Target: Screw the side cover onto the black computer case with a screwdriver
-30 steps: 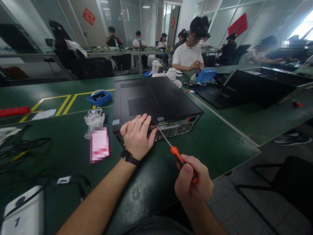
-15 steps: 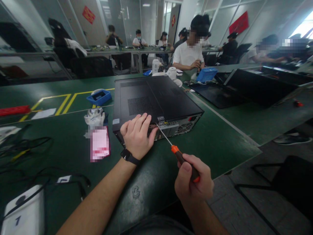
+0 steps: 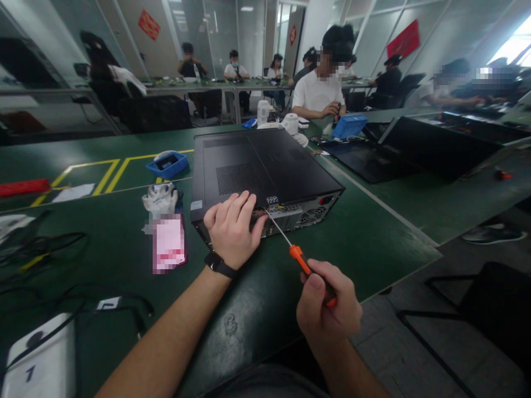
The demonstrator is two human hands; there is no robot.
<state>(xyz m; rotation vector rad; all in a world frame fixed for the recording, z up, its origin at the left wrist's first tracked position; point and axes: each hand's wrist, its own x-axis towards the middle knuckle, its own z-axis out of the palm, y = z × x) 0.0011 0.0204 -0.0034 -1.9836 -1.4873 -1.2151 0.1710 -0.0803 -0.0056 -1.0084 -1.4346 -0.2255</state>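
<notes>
A black desktop computer case lies flat on the green table, its rear panel towards me. My left hand, with a dark watch at the wrist, grips the case's near edge, fingers over the top and thumb down by the rear panel. Wrapped round the orange-and-dark handle of a screwdriver is my right hand. The thin shaft slants up and left, its tip at the rear panel's upper edge beside my left thumb. Whatever the tip touches is too small to make out.
Left of the case lie a pink packet, white gloves and a blue tray. Black cables and a white device occupy the near left. Dark panels stand at right; a person works across the table.
The screwdriver handle has turned in my right hand, showing more of its orange stripe. My left hand and the case stay in place.
</notes>
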